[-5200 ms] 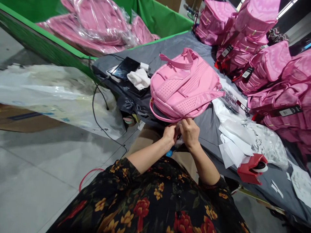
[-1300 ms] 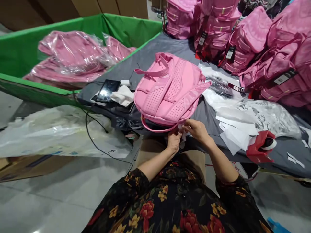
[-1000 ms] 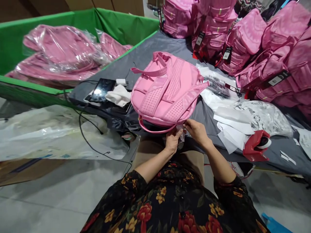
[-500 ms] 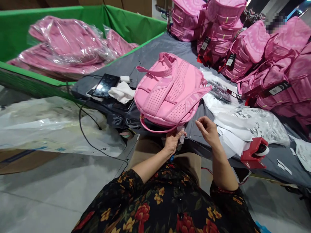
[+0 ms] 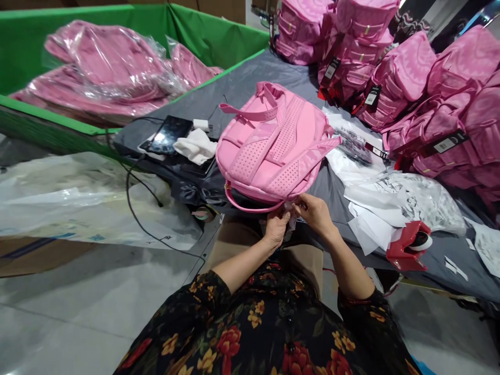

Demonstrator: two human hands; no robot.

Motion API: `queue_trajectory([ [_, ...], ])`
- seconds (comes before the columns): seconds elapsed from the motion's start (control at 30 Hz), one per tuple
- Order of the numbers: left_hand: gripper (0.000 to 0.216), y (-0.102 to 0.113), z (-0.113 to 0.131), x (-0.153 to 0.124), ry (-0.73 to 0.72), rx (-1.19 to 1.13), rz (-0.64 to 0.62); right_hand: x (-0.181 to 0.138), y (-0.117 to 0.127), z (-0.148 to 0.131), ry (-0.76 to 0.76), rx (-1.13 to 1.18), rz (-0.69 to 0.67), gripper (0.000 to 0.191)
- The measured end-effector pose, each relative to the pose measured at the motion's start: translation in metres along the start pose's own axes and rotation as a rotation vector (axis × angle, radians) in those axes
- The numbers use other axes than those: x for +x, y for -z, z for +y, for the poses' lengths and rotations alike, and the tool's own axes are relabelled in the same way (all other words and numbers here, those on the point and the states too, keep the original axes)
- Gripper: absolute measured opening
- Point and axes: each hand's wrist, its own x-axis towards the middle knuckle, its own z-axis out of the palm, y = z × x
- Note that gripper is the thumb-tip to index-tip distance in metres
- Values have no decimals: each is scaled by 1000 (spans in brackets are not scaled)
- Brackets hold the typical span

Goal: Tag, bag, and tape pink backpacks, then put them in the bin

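A pink backpack (image 5: pixel 273 146) lies at the table's front edge, its perforated shoulder straps facing up. Just below its near edge, my left hand (image 5: pixel 276 228) is closed around a crumpled, whitish see-through piece (image 5: pixel 291 223), perhaps thin plastic. My right hand (image 5: pixel 314 212) is beside it, with thumb and fingers pinched together at the top of that piece, close to the bag's bottom edge. Whatever is between the right fingertips is too small to make out. The pink carry loop (image 5: pixel 246 207) hangs just left of my left hand.
Left of the bag are a white cloth (image 5: pixel 196 148), a dark phone (image 5: pixel 172 135) and a charger (image 5: pixel 200 125). Bagged pink bags fill a green bin (image 5: pixel 219 36). On the right stand stacked pink backpacks (image 5: pixel 410 67), papers (image 5: pixel 371 219) and a red tape dispenser (image 5: pixel 408 247). A black cable (image 5: pixel 130 198) hangs down.
My right hand has moved left and in, from hovering apart to pinching beside my left hand. My left hand stays low at the bag's edge. The backpack has not moved.
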Motion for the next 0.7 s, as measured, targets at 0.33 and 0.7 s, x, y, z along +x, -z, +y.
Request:
queue_trajectory([
  [0.33, 53, -2, 6, -2, 77, -38, 102, -6, 4, 2, -66, 118, -15, 20],
  [0.7, 48, -1, 10, 1, 106, 40, 130, -6, -38, 22, -213, 421, -63, 24],
])
